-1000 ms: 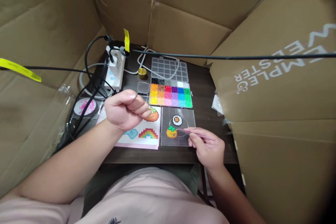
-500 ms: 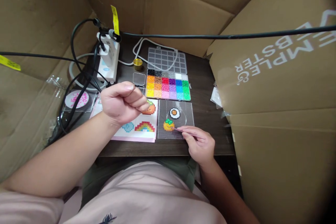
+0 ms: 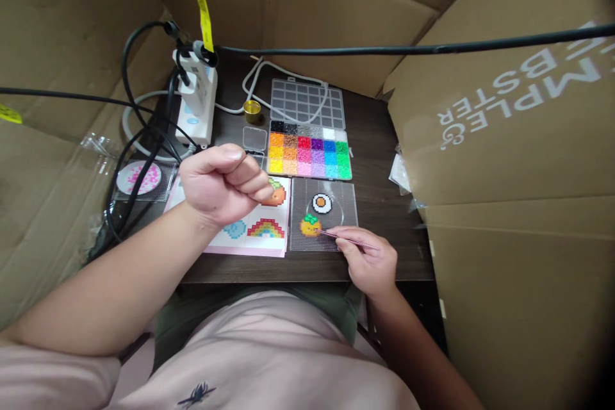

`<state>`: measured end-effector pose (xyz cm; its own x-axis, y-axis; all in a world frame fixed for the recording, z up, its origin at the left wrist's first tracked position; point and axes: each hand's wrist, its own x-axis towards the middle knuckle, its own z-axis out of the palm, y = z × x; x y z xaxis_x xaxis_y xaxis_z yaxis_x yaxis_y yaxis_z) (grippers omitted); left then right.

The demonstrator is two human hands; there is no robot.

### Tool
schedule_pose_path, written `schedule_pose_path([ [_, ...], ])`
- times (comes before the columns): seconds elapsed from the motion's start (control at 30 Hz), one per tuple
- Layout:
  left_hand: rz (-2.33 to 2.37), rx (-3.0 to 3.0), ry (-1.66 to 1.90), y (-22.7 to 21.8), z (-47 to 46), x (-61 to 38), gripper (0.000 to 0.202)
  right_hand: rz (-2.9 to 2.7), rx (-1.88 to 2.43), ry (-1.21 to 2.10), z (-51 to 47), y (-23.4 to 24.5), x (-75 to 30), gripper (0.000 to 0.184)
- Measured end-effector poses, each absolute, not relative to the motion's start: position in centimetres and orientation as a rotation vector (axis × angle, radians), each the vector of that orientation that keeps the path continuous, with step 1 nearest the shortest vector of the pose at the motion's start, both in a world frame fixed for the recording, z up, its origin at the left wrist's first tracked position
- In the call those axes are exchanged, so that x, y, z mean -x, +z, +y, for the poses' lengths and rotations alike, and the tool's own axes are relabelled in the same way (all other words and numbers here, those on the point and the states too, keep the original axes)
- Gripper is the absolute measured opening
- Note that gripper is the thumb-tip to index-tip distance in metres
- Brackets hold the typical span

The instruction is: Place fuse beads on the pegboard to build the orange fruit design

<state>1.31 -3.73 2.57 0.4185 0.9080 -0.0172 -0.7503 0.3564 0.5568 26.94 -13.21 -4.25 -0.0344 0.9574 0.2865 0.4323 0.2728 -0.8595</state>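
Note:
My right hand (image 3: 369, 260) pinches thin pink tweezers (image 3: 350, 240). Their tip is at the right side of an orange persimmon-like bead figure (image 3: 310, 227) with green leaves. That figure sits on a clear pegboard (image 3: 346, 205), and a fried-egg bead figure (image 3: 321, 204) lies just above it. Over the printed pattern sheet (image 3: 259, 246), my left hand (image 3: 221, 183) is raised in a closed fist; whether anything is inside it is hidden. On the sheet show a rainbow, a blue shape and part of an orange fruit.
Behind the pegboard stands a bead box (image 3: 310, 152) with many colours, its lid open. A gold tin (image 3: 252, 111), a white power strip (image 3: 196, 99) and black cables (image 3: 125, 70) are at the left. A white dish (image 3: 139, 178) holds pink beads. Cardboard walls (image 3: 504, 224) enclose the table.
The view has shifted slightly. My right hand keeps the tweezers at the orange figure, and my left fist stays over the sheet.

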Motion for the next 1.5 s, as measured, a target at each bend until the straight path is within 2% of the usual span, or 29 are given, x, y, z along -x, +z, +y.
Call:
schedule_pose_path([
  [0.3, 0.500, -0.372, 1.158, 2.8, -3.7, -1.6, 0.062, -1.603, 1.330, 0.738, -13.3, -4.4, -27.0, 0.014],
  [0.53, 0.388, -0.497, 1.104, 2.6, -3.8, -1.5, 0.054, -1.611, 1.325, 0.736, -13.2, -4.5, -26.9, 0.014],
  [0.73, 0.502, -0.378, 1.142, 2.8, -3.8, -1.6, 0.060, -1.600, 1.336, 0.741, -13.2, -4.4, -26.9, 0.013],
  [0.97, 0.478, -0.562, 1.138, 2.6, -3.7, -1.5, 0.050, -1.610, 1.322, 0.742, -13.2, -4.4, -26.9, 0.014],
  [1.13, 0.423, -0.558, 1.124, 2.5, -3.7, -1.5, 0.051, -1.611, 1.317, 0.741, -13.2, -4.5, -27.0, 0.014],
  [1.33, 0.392, -0.609, 0.912, 2.4, -3.9, -1.7, 0.049, -1.632, 1.294, 0.731, -13.1, -4.4, -27.0, 0.016],
  [1.5, 0.591, -0.725, 0.640, 1.8, -4.4, -2.7, 0.032, -1.663, 1.268, 0.705, -13.0, -4.3, -27.0, 0.016],
])
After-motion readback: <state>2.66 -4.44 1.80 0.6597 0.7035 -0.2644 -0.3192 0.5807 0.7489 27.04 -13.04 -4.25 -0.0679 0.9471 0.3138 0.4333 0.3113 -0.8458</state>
